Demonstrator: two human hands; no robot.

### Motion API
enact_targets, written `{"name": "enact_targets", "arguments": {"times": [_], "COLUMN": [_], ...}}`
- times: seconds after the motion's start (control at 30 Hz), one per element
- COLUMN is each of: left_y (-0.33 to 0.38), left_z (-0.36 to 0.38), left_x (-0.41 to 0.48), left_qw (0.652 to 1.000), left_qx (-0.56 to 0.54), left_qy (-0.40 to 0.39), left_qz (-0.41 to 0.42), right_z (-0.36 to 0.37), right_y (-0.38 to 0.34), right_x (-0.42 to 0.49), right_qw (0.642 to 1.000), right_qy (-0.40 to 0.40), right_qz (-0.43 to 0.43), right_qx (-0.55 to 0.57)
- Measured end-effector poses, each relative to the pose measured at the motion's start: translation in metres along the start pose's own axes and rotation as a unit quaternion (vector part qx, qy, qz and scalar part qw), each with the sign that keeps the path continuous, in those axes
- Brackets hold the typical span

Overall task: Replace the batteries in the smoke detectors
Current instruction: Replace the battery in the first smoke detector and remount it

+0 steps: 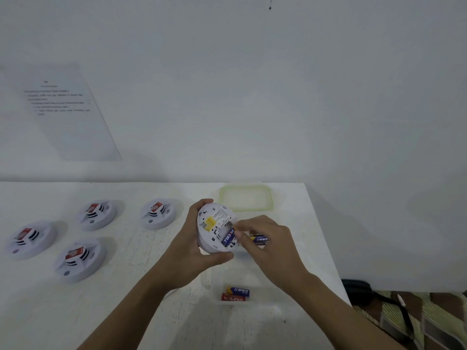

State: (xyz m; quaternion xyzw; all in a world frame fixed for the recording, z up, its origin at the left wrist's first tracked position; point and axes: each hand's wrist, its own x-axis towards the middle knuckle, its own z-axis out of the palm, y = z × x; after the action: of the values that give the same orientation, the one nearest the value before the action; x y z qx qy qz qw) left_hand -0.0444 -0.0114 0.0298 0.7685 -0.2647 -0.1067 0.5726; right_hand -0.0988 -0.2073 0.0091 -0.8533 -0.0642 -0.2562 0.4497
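While our left hand (194, 248) grips the upturned smoke detector (216, 228), our right hand (265, 243) fingers (240, 232) pinch a blue battery (228, 237), reading roughly "PKCELL", in its bay. Four detectors (97, 214) left of our fingers look untouched. Below them, a red "HUAHONG" battery (233, 297) lies in a clear container (257, 303).
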Motion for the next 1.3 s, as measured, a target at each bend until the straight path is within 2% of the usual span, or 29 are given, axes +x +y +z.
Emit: {"name": "enact_targets", "arguments": {"times": [0.2,0.27,0.33,0.4,0.47,0.5,0.6,0.7,0.83,0.93,1.1,1.3], "left_y": [-0.001,-0.002,-0.002,-0.003,-0.004,-0.005,-0.011,-0.021,-0.032,-0.036,-0.039,-0.042], "left_z": [-0.003,-0.006,-0.008,-0.009,-0.011,-0.012,-0.022,-0.033,-0.042,-0.044,-0.044,-0.043], "left_x": [0.004,0.007,0.009,0.012,0.014,0.016,0.018,0.018,0.019,0.021,0.024,0.031], "left_qw": [1.0,1.0,1.0,1.0,0.998,0.998,0.998,0.999,0.998,0.998,0.998,0.998], "left_qx": [-0.001,-0.006,-0.005,0.014,0.044,0.051,0.052,0.045,0.046,0.058,0.061,0.058], "left_qy": [-0.007,0.001,-0.002,-0.024,-0.04,-0.04,-0.016,0.015,0.021,0.013,-0.006,-0.011], "left_qz": [-0.006,-0.005,-0.001,0.007,0.013,0.014,0.01,-0.003,-0.022,-0.027,-0.018,-0.015], "right_z": [0.0,-0.001,-0.004,-0.007,-0.01,-0.011,-0.009,-0.003,0.013,0.026,0.037,0.04], "right_y": [0.003,0.005,0.005,0.003,0.005,0.01,0.029,0.045,0.054,0.052,0.053,0.053], "right_x": [0.004,0.006,0.008,0.012,0.02,0.024,0.037,0.048,0.06,0.068,0.073,0.075], "right_qw": [0.988,0.987,0.994,0.995,0.974,0.969,0.979,0.975,0.929,0.9,0.887,0.881], "right_qy": [-0.027,-0.047,-0.059,-0.071,-0.064,-0.05,-0.04,-0.121,-0.279,-0.311,-0.317,-0.347], "right_qz": [-0.112,-0.121,-0.078,0.024,0.117,0.136,0.159,0.186,0.186,0.179,0.196,0.23], "right_qx": [-0.099,-0.097,-0.046,0.067,0.182,0.2,0.123,-0.003,-0.16,-0.247,-0.273,-0.224]}}
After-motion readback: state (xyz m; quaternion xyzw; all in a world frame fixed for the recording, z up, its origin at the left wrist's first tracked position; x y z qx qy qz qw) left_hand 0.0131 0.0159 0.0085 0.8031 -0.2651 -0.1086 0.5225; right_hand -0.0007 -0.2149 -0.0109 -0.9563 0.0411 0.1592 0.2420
